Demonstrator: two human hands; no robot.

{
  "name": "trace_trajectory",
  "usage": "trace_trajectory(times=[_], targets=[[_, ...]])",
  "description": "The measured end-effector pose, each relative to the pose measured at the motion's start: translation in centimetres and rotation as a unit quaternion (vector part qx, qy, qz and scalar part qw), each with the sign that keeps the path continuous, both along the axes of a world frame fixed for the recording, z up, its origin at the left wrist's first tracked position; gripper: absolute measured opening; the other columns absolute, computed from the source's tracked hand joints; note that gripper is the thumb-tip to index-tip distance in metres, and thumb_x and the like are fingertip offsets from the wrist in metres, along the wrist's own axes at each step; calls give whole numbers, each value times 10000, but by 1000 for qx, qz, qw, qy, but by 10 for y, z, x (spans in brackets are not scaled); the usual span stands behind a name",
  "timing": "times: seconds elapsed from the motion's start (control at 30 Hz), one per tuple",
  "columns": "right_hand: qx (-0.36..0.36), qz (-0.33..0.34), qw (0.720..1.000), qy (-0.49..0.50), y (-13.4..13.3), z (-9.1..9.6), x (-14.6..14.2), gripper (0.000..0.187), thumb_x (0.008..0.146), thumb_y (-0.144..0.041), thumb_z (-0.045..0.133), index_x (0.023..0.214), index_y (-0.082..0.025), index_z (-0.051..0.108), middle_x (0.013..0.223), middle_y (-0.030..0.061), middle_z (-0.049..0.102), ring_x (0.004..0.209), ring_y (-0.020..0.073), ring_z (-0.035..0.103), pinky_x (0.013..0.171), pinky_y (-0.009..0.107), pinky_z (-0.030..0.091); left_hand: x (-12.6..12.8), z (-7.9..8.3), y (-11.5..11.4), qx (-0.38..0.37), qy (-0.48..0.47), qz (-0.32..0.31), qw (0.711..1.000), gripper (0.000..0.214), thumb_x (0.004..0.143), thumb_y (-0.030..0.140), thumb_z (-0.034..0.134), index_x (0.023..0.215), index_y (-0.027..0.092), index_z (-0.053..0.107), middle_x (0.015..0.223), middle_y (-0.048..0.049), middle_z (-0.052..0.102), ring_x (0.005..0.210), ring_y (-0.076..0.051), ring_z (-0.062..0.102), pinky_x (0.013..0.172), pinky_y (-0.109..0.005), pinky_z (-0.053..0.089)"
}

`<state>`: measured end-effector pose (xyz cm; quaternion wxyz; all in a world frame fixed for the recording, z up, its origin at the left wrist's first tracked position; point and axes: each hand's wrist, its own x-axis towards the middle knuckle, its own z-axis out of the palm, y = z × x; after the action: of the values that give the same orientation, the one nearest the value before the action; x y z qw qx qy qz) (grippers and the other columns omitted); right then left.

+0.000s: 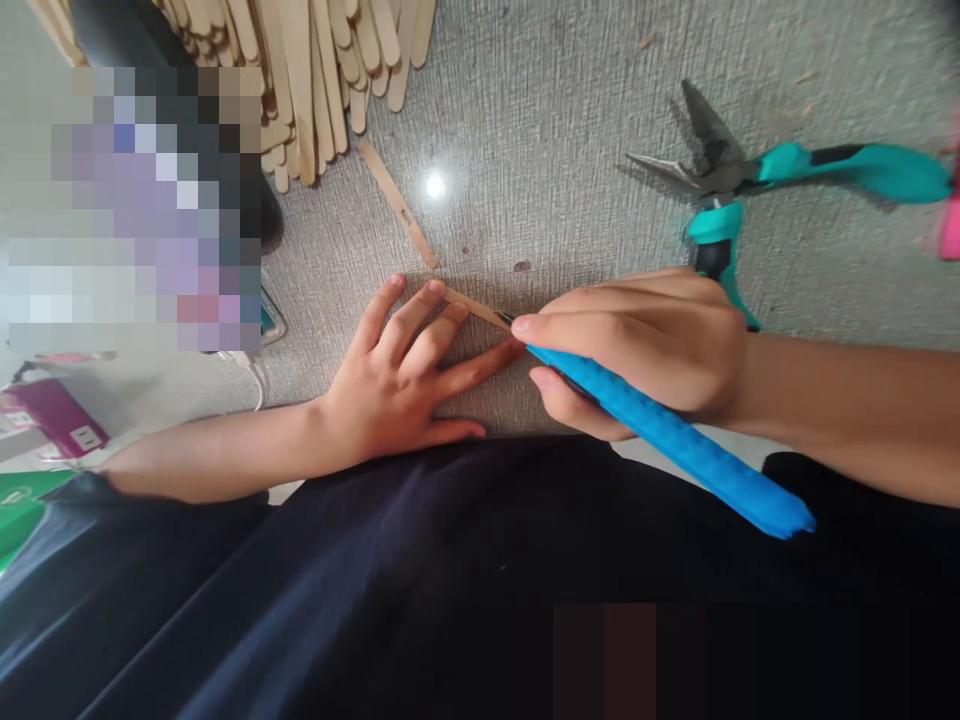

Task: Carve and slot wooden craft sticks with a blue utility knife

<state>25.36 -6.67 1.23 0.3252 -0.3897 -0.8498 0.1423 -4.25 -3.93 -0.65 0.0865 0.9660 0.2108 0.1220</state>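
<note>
My right hand (pixel 645 340) grips a blue craft knife (pixel 667 430), its long handle slanting down to the right. The knife's thin tip meets the right end of a wooden craft stick (pixel 478 308) lying on the table. With fingers spread, my left hand (pixel 409 365) lies flat, its fingertips pressing on that stick and on the tabletop beside it. My left index finger reaches close to the knife tip. Just beyond my left fingertips rests a second craft stick (pixel 394 200) with a small slot cut through it.
A heap of craft sticks (pixel 315 80) lies at the far left. Pliers with teal handles (pixel 862 170) lie spread at the right, beyond my right hand. Wood chips (pixel 523 266) dot the grey textured table (pixel 540 150). A white cable (pixel 259 385) and a purple box (pixel 56 415) are at the left.
</note>
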Motion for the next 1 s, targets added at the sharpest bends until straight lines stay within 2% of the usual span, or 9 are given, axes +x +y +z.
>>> trace_trajectory(times=[0.13,0.33,0.47,0.57,0.63,0.73,0.83,0.93,1.0], targets=[[-19,-30,999,8,0,-3,-8,223,1046,-215,670,1268,-208,691,897,-19,872,744,176,856,661,286,693,1,6,-3,12,26,15,999,892,1035,893,593,1740,346,575,1596,-150,676,1512,-392,584,1283,-585,436],[-50,-61,997,7,4,0,-4,262,1088,-232,680,1348,-254,661,822,-43,825,646,173,793,631,326,659,6,15,-3,52,26,15,998,783,1125,813,492,1643,257,684,1467,-180,767,1326,-356,641,1011,-496,465],[-87,-58,994,10,2,1,-3,364,1085,-191,706,1428,-281,623,865,-45,831,713,185,815,693,329,686,10,16,4,31,-31,-6,999,603,1154,644,599,1464,156,770,1321,-164,828,1166,-304,685,895,-447,484],[-91,-47,994,23,3,-1,-3,383,1061,-171,721,1417,-284,641,889,-36,843,720,193,821,681,336,686,10,14,11,-37,-140,-71,987,466,1143,551,667,1309,131,783,1155,-108,828,932,-207,676,772,-378,471],[-79,-41,995,45,5,-1,-3,377,1046,-172,729,1403,-266,654,867,-33,833,687,195,812,624,338,663,8,12,17,-80,-178,-52,979,392,1137,541,666,1250,180,766,1093,-65,807,868,-180,667,786,-368,475],[-71,-43,995,62,7,0,-4,365,1047,-201,737,1398,-263,658,775,-57,779,604,191,763,540,342,611,4,8,24,-96,-151,62,982,344,1108,514,667,1296,236,740,1122,-79,786,954,-241,685,931,-451,465],[-73,-27,996,47,8,1,-4,314,1054,-208,710,1360,-260,662,724,-69,725,565,174,709,567,344,620,3,6,27,-130,-55,133,981,582,1059,606,695,1532,267,688,1354,-172,731,1203,-386,668,1078,-577,428],[-66,-1,997,41,7,-1,-4,290,1030,-204,695,1312,-267,666,725,-76,707,555,158,685,581,326,622,6,5,25,-157,8,152,976,796,1005,701,740,1676,295,602,1512,-230,640,1353,-497,597,1152,-675,391],[-73,9,997,37,6,-3,-5,281,1021,-212,698,1294,-273,671,740,-72,723,575,168,707,580,334,618,9,6,22,-161,22,156,974,819,991,705,758,1694,322,586,1554,-237,610,1397,-527,568,1174,-712,375]])
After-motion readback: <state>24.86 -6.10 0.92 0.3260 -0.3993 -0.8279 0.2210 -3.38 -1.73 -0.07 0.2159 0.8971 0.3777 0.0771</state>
